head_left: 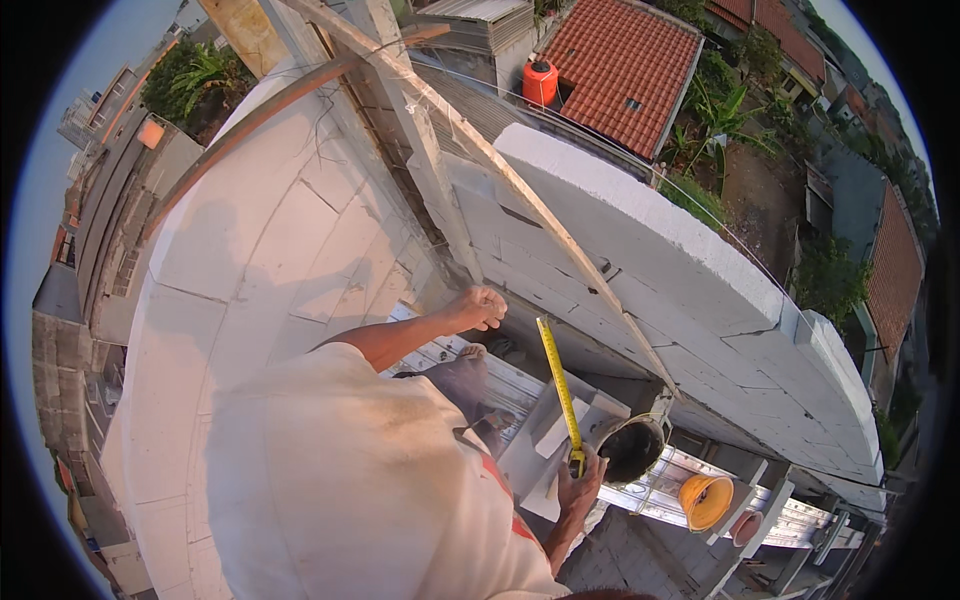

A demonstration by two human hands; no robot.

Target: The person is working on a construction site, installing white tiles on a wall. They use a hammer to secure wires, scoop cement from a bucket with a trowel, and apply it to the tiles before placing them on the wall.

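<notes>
My right hand (pixel 578 483) is wrapped round the case of a tape measure (pixel 557 380). Its yellow blade stands out straight, pointing away from me towards the block wall. Across from it, my left hand (pixel 483 309) hangs apart from the blade tip, its fingers curled in; whether anything small is between them I cannot make out. Beside my right hand sits a dark bucket (pixel 632 450) with a wire handle. Pale lightweight blocks (pixel 553 430) lie just below the blade on the metal platform (pixel 516 386) where my feet stand.
White block walls (pixel 690 300) rise on both sides and meet in a corner at a concrete post (pixel 425 140). A slanting wooden pole (pixel 530 200) crosses ahead. Further right along the planks are an orange bucket (pixel 706 501) and a smaller reddish one (pixel 745 528). Tiled roofs (pixel 625 70) lie beyond.
</notes>
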